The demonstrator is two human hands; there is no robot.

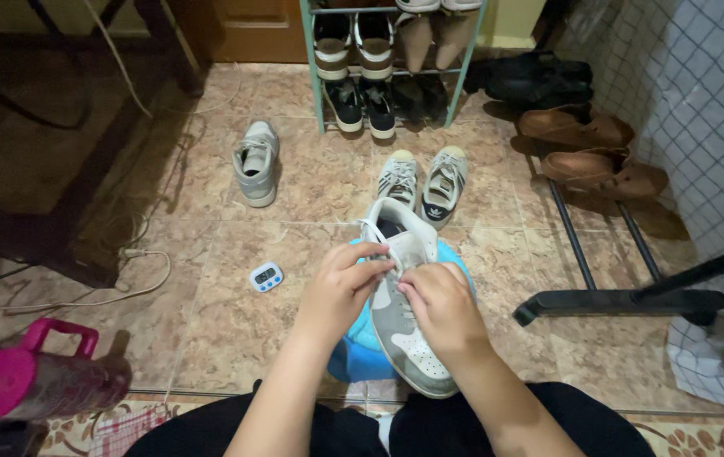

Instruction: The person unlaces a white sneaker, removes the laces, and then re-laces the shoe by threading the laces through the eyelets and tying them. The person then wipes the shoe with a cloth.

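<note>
Grey-and-white leather sneaker (404, 317): on my lap over a blue round plastic basin (353, 351), toe toward me. My left hand (341, 292) and right hand (442, 305): fingers pinched together on its white laces. Floor: matching grey sneaker (256, 162), small white digital timer (266, 277), teal metal shoe rack (391, 63).
</note>
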